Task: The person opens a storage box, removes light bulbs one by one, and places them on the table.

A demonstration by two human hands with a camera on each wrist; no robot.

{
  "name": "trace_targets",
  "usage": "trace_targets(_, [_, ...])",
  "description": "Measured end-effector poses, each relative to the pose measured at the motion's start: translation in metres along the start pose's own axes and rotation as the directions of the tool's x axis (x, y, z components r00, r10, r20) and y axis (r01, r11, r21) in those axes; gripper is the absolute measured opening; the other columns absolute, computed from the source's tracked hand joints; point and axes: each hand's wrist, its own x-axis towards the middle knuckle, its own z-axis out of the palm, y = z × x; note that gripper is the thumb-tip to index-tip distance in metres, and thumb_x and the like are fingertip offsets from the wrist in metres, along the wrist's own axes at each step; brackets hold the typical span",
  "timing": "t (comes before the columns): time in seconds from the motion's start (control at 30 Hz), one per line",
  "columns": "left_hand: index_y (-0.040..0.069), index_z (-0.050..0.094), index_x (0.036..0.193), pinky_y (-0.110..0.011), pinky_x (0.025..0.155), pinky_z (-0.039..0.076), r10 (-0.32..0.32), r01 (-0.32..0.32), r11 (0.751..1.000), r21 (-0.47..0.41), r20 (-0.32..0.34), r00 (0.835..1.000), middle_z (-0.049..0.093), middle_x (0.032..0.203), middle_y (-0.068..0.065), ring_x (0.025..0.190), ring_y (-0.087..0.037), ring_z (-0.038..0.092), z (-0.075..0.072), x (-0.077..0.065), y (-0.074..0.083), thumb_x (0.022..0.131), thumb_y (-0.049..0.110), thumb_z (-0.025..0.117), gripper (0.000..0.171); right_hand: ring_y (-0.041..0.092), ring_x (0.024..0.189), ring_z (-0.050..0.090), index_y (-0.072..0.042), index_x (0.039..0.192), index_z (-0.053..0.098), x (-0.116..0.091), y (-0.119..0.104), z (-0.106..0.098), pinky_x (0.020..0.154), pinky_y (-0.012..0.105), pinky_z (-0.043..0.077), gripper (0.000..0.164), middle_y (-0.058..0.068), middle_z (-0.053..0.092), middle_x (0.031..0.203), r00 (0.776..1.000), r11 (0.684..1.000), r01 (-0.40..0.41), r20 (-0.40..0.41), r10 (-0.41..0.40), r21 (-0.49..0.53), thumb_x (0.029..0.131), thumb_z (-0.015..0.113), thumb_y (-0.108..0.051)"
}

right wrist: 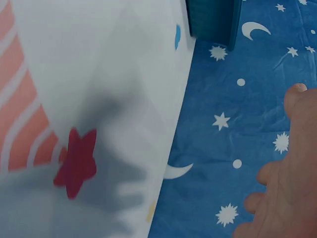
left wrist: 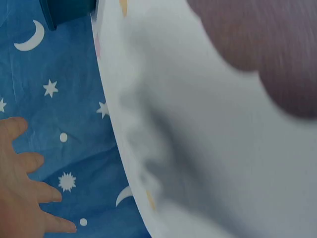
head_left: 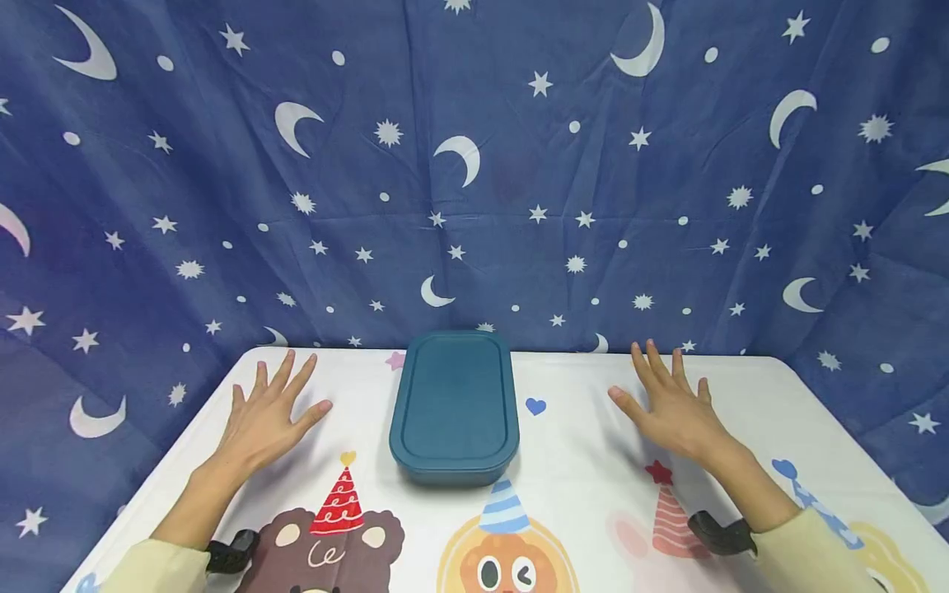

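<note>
A teal rectangular box with rounded corners and a lid (head_left: 455, 403) stands on the white printed table, near its back edge in the middle. To its left my left hand (head_left: 263, 417) hovers over the cloth with fingers spread, holding nothing. On the other side my right hand (head_left: 673, 412) is held out the same way, fingers apart and nothing in it. Both hands are well apart from the box. In the left wrist view the spread fingers (left wrist: 42, 191) show at the lower left, and a corner of the box (left wrist: 69, 11) at the top. The right wrist view also catches the box's side (right wrist: 213, 22).
The tablecloth (head_left: 571, 461) carries printed cartoon animals in party hats. A dark blue curtain (head_left: 511, 239) with white moons and stars hangs behind the table. Black straps (head_left: 233, 552) circle both wrists beside the pale sleeves (head_left: 159, 568).
</note>
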Motion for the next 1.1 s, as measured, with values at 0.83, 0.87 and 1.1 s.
trace_targets(0.83, [0.017, 0.022, 0.153, -0.078, 0.096, 0.005, 0.041, -0.044, 0.996, -0.078, -0.033, 0.999, 0.017, 0.155, -0.022, 0.135, -0.057, 0.009, 0.003, 0.009, 0.022, 0.091, 0.059, 0.048, 0.079, 0.042, 0.141, -0.007, -0.011, 0.155, 0.006, 0.001, -0.009, 0.002, 0.100, 0.074, 0.000, 0.088, 0.016, 0.002, 0.158, 0.998, 0.996, 0.020, -0.053, -0.015, 0.087, 0.093, 0.040, -0.064])
trace_targets(0.87, [0.018, 0.022, 0.154, -0.077, 0.097, 0.005, 0.038, -0.041, 0.996, -0.083, -0.035, 0.999, 0.017, 0.155, -0.022, 0.135, -0.056, 0.009, 0.002, 0.009, 0.023, 0.091, 0.059, 0.048, 0.079, 0.042, 0.141, -0.006, -0.011, 0.155, 0.006, 0.002, -0.010, 0.003, 0.100, 0.074, 0.001, 0.087, 0.016, 0.003, 0.158, 0.998, 0.995, 0.027, -0.062, -0.021, 0.098, 0.093, 0.041, -0.063])
trace_targets(1.1, [0.016, 0.021, 0.154, -0.075, 0.100, 0.006, 0.026, -0.035, 0.987, -0.160, -0.059, 0.998, 0.017, 0.154, -0.023, 0.137, -0.052, 0.008, 0.002, 0.009, 0.033, 0.092, 0.058, 0.047, 0.079, 0.038, 0.143, 0.000, -0.008, 0.154, 0.009, 0.006, -0.026, 0.016, 0.103, 0.071, 0.008, 0.083, 0.018, 0.008, 0.158, 0.990, 0.969, 0.083, -0.134, -0.053, 0.233, 0.096, 0.047, -0.053])
